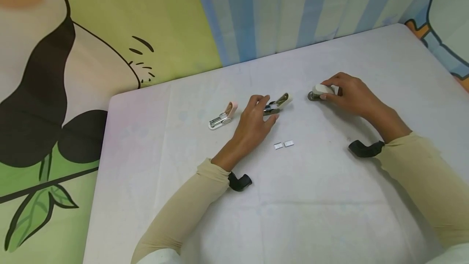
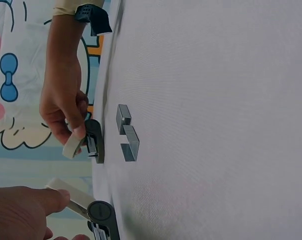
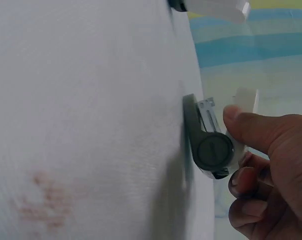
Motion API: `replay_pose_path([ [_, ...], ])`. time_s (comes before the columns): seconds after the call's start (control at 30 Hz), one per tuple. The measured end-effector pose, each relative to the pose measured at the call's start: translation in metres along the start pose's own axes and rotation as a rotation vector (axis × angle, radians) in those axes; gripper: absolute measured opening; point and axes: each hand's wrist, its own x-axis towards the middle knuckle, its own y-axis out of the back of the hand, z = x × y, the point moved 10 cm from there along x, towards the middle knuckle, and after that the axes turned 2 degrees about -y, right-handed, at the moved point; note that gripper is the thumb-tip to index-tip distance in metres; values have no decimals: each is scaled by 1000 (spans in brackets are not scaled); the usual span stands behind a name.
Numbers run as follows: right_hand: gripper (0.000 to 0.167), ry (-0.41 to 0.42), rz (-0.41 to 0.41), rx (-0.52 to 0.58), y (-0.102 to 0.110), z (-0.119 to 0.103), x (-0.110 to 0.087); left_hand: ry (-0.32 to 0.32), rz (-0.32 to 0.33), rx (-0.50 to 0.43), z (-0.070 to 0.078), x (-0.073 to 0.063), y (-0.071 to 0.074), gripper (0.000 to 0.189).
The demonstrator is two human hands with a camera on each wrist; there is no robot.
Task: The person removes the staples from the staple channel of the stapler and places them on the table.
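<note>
Near the back of the table, my right hand (image 1: 351, 95) pinches the white lid of a small grey stapler (image 3: 213, 150) between thumb and fingers. In the right wrist view the lid stands somewhat raised from the metal magazine. To the left, my left hand (image 1: 253, 119) straddles a second stapler (image 1: 281, 102) with curled fingers and thumb. This cream and grey stapler has its lid swung up, and the hand partly hides its base. Left of that hand, a pink and white stapler (image 1: 223, 116) rests with its lid raised and its metal magazine showing.
In front of the staplers, two short staple strips (image 1: 283, 144) lie side by side on the white tablecloth (image 1: 311, 182). The table's back edge meets a striped cloth wall (image 1: 275, 11), and a cartoon-printed wall (image 1: 157, 19) borders the left. Black wrist fittings (image 1: 239, 182) stick out by both sleeves.
</note>
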Motion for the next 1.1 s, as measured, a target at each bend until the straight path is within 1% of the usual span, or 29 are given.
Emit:
replay_pose_path([
  [0.13, 36, -2, -12, 8, 0, -5, -1, -4, 0, -13, 1, 0, 0, 56],
  [0.23, 36, -16, -29, 20, -2, -6, -2, -3, -9, -32, 1, -1, 0, 56],
  [0.37, 37, -18, -33, 38, -3, -10, -5, -5, -21, -51, 3, -2, -2, 55],
  [0.43, 37, -7, -35, 49, -3, -15, -8, -19, -20, -60, 5, -2, -1, 53],
  [0.53, 36, 20, -50, 62, -6, -24, -12, -68, -25, -84, 13, -3, -1, 47],
  [0.63, 37, 59, -64, 82, -10, -33, -18, -136, -60, -98, 24, -4, -5, 36],
  [0.73, 36, 134, -82, 107, -13, -47, -26, -173, -113, -115, 31, -6, -12, 30],
  [0.83, 34, 204, -104, 140, -16, -61, -33, -168, -153, -145, 33, -8, -18, 33],
  [0.97, 32, 298, -119, 184, -18, -81, -41, -157, -165, -183, 33, -12, -19, 42],
  [1.1, 30, 382, -120, 226, -17, -102, -49, -181, -179, -208, 34, -19, -17, 44],
])
